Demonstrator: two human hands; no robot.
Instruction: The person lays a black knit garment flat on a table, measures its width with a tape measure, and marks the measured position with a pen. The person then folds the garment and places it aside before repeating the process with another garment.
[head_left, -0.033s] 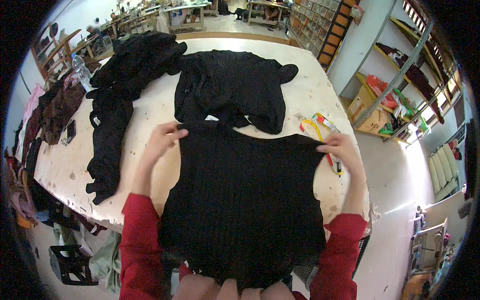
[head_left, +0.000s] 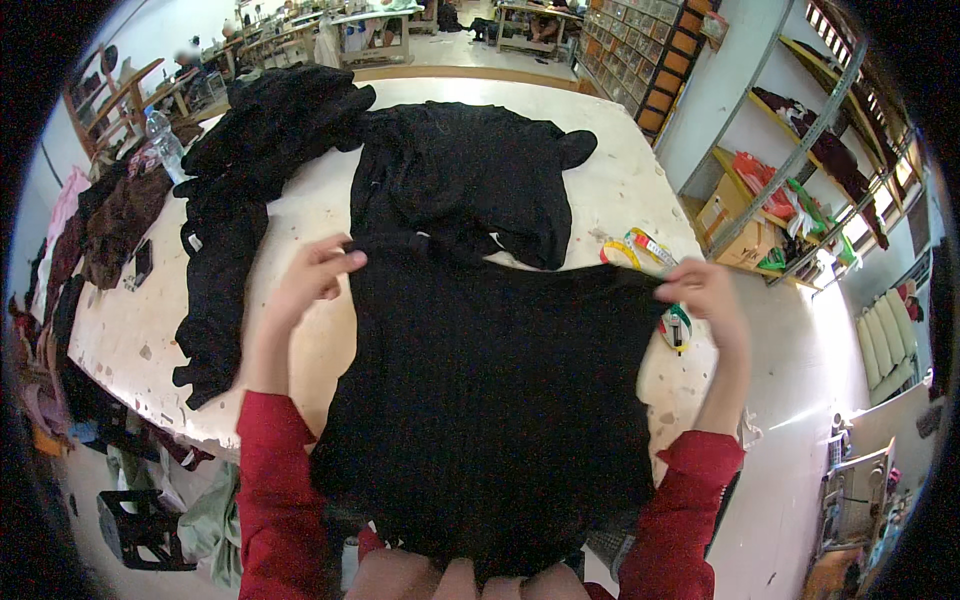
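A black knit garment (head_left: 490, 400) is stretched between my hands, its lower part hanging over the table's near edge toward my lap. My left hand (head_left: 320, 272) pinches its far left corner. At its far right corner, my right hand (head_left: 705, 290) has thumb and fingers closed on the fabric. Just beyond lies a pile of black garments (head_left: 470, 170), with a small white label between it and the held piece. A coiled tape measure (head_left: 676, 325), yellow, white and red, lies beside my right hand, partly covered by the garment.
More black garments (head_left: 222, 290) run along the left of the pale table (head_left: 640, 180). Farther left are brown cloth (head_left: 125, 215), a dark phone (head_left: 142, 262) and a clear bottle (head_left: 160, 135). Metal shelves (head_left: 790, 165) stand right; a black stool (head_left: 140, 530) is below left.
Both hands have moved slightly apart, spreading the garment's far edge wider. The right corner now covers more of the tape measure.
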